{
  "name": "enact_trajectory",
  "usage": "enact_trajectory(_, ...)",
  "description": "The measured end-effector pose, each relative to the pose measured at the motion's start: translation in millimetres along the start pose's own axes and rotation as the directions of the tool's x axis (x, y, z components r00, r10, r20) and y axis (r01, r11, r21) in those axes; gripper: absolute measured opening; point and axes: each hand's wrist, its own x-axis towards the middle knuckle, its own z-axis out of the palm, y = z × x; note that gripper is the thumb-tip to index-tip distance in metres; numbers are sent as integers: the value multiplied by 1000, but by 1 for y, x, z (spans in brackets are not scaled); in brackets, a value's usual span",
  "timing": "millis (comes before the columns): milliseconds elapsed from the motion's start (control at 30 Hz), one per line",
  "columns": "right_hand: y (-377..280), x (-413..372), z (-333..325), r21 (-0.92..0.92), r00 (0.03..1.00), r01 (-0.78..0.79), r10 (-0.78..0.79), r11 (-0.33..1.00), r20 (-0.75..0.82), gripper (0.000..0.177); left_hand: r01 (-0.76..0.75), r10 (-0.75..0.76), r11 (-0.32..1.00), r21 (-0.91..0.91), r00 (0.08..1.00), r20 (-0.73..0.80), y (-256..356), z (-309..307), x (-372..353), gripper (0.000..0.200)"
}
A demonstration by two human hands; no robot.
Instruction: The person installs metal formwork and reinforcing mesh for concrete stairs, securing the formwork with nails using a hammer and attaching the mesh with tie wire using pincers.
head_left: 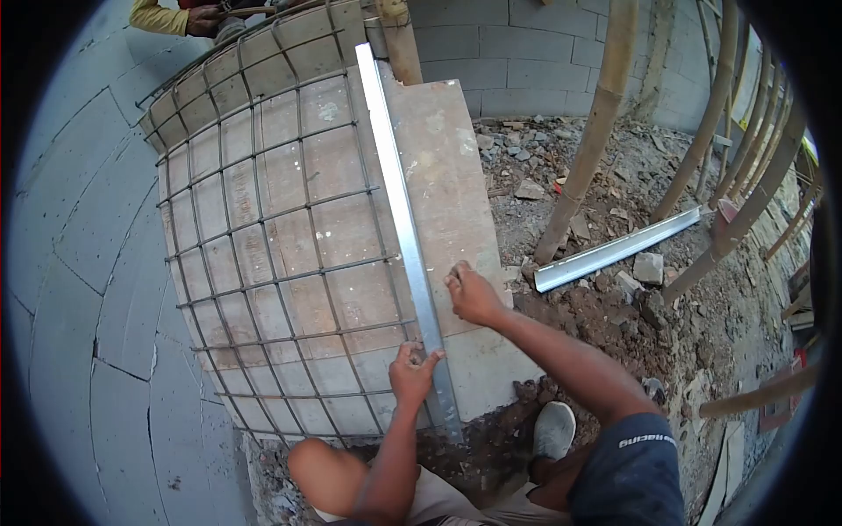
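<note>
A long silvery metal strip (399,197) lies lengthwise over plywood boards (443,167), beside the right edge of a grid of steel bars (276,232). My left hand (412,375) is closed at the strip's left edge near its lower end, thumb against the metal; what its fingers hold is too small to tell. Just right of the strip, my right hand (472,296) is closed, its fingers pinched together above the board. Anything between those fingers is too small to make out.
A second metal channel (618,248) rests on rubble at the right. Bamboo poles (589,140) rise from the ground behind it. Grey block walling (96,289) stands at the left. Another person's hand (203,21) holds a wooden handle at the upper left.
</note>
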Motion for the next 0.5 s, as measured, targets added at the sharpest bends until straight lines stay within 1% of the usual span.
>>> enact_trajectory(33,2,0,6,-10,999,21,-21,1000,-29,26,-10,10,1000,-5,1000,-14,5,0,0,41)
enact_trajectory(67,3,-1,11,-1,999,30,-30,1000,-17,26,-3,2,999,-54,1000,-20,10,2,-4,35)
enact_trajectory(167,5,-4,19,14,999,45,-45,999,-8,30,-27,23,998,-60,998,-63,2,8,-6,33)
enact_trajectory(233,0,-2,21,28,993,15,-18,1000,113,41,-28,25,999,-40,997,-70,9,5,-6,32)
enact_trajectory(267,-3,0,22,-6,987,-36,37,999,155,50,-22,19,999,-46,998,-61,12,5,-6,32)
enact_trajectory(300,-11,1,21,-11,987,-19,21,1000,162,50,-12,10,999,-53,999,-53,13,5,-7,32)
enact_trajectory(333,-20,1,20,-58,982,1,10,998,190,53,-12,8,998,-58,998,-70,13,5,-8,32)
enact_trajectory(367,-26,2,19,-103,976,20,3,994,218,56,-2,0,1000,-27,997,-71,13,5,-8,32)
enact_trajectory(433,-23,10,27,-94,975,24,-3,995,224,57,12,-11,1000,12,997,-74,17,5,-10,32)
enact_trajectory(500,-22,16,34,-69,974,-6,21,998,225,58,43,-29,992,117,992,-125,22,6,-14,31)
